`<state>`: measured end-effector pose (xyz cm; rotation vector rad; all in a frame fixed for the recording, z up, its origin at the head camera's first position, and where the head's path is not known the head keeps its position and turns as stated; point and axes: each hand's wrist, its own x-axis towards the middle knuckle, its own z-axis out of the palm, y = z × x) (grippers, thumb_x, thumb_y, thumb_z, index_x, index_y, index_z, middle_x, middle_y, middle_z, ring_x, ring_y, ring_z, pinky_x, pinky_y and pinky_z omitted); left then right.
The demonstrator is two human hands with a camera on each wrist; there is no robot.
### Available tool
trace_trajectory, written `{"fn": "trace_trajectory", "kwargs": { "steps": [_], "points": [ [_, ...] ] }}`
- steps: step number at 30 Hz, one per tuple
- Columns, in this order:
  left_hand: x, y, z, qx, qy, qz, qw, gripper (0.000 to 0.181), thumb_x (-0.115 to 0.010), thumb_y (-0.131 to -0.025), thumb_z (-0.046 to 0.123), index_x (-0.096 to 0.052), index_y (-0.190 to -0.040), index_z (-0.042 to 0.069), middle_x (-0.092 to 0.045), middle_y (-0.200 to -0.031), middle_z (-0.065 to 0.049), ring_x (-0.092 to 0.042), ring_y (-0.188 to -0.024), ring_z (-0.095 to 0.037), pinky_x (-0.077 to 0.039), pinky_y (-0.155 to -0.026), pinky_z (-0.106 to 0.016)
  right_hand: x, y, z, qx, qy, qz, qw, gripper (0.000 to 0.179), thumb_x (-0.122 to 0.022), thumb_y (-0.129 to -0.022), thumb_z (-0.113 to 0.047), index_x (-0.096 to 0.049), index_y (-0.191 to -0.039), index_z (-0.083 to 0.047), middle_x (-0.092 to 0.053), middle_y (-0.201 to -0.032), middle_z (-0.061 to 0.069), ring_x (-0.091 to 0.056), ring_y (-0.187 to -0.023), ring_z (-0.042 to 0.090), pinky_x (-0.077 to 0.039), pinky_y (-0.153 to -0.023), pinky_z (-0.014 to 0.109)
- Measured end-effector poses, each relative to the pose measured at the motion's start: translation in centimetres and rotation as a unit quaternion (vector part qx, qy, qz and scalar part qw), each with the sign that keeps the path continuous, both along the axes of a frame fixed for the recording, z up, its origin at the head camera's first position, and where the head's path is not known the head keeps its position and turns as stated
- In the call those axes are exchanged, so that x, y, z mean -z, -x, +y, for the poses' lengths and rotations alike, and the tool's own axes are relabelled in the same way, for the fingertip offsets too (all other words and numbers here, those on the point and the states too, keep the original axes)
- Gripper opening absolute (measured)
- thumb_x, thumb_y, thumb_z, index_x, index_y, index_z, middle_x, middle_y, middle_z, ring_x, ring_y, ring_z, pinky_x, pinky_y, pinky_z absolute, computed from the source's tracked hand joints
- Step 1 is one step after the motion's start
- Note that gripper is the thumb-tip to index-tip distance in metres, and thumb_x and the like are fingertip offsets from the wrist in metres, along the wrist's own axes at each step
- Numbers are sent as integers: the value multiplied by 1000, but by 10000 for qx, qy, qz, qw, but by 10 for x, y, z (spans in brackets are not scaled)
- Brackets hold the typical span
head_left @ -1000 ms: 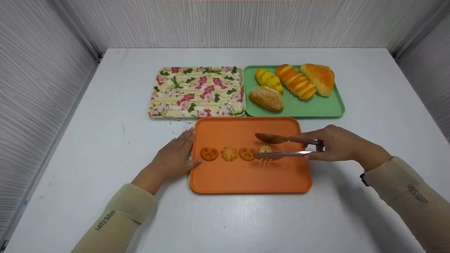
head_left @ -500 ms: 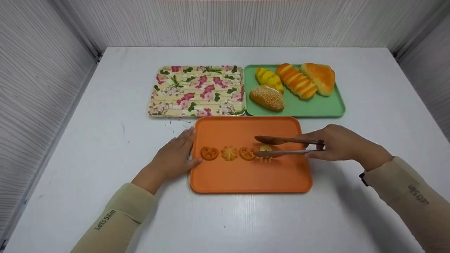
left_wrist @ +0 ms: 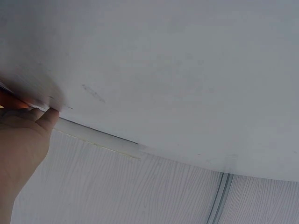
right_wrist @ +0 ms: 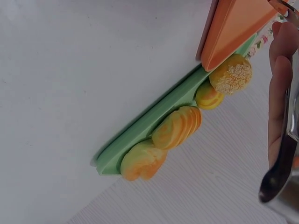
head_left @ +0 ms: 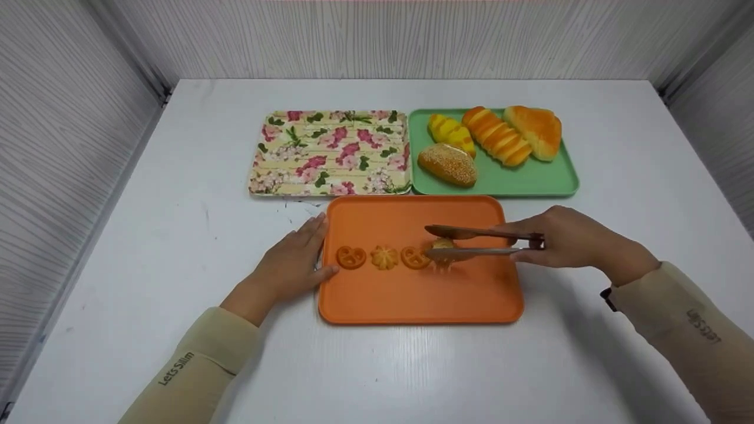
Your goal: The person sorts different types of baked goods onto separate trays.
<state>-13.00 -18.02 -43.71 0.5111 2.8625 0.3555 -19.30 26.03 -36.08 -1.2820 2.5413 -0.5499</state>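
Note:
My left hand (head_left: 290,265) lies along the left edge of an orange tray (head_left: 412,297), its thumb over the rim. In the left wrist view, only part of that hand (left_wrist: 22,144) shows at the left side. With my right hand (head_left: 574,238) I grip metal tongs (head_left: 498,234) over the tray's right half. Between the tongs' tips is a small pale cookie (head_left: 443,242), partly hidden by the lower arm. To its left, in a row, are a pretzel-shaped cookie (head_left: 414,257), a flower-shaped cookie (head_left: 384,258) and another pretzel-shaped cookie (head_left: 351,258).
Behind the orange tray stand a floral tray (head_left: 330,153) and a green tray (head_left: 524,185). The green one bears a sesame bun (head_left: 446,165), a yellow bread (head_left: 449,131), a ridged loaf (head_left: 496,136) and a triangular bread (head_left: 536,131). Wood-grain walls (head_left: 377,41) surround the white table.
The tongs' arms have drawn slightly closer around the pale cookie, which sits a little higher in view and looks tilted. My left hand and the other cookies stay in place.

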Motion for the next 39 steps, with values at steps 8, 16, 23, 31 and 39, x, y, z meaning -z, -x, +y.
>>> {"fn": "trace_trajectory", "kwargs": {
  "steps": [8,16,23,31,39],
  "points": [
    [4,0,-1,-33,30,-111,9999,87,-48,-94,53,-8,-153,3,-7,-159,-8,-9,-144,-24,-18,-113,-46,-7,13,-14,74,388,301,9988,45,-73,-86,-21,-63,-129,-17,-68,-90,-11,-55,-61,1,-48,-53,24],
    [3,0,0,-33,-22,-114,9999,87,-48,-94,53,-7,-153,4,-7,-159,-7,-8,-144,-24,-18,-113,-46,-14,30,-40,349,525,437,9971,48,-71,-87,-28,-60,-132,-16,-67,-81,-6,-51,-57,7,-45,-51,26],
    [1,-1,1,-14,-61,-42,10000,87,-50,-94,52,-10,-152,3,-9,-159,-8,-9,-144,-24,-19,-113,-46,-14,43,-65,991,432,477,9930,50,-69,-88,-35,-59,-133,-16,-57,-64,-2,-42,-51,13,-37,-50,30],
    [-1,-1,0,7,-59,-64,10000,86,-49,-94,53,-10,-152,2,-8,-159,-8,-8,-144,-24,-18,-113,-45,-8,55,-93,1655,183,267,9857,51,-67,-90,-33,-55,-136,-16,-69,-91,7,-55,-67,21,-44,-64,36],
    [0,0,-1,23,-86,-51,9999,86,-49,-94,52,-9,-152,2,-8,-159,-9,-8,-144,-24,-18,-113,-45,-3,65,-119,2140,-165,181,9765,54,-64,-92,-35,-49,-141,-18,-64,-78,8,-47,-57,20,-38,-57,34]
  ]
}}
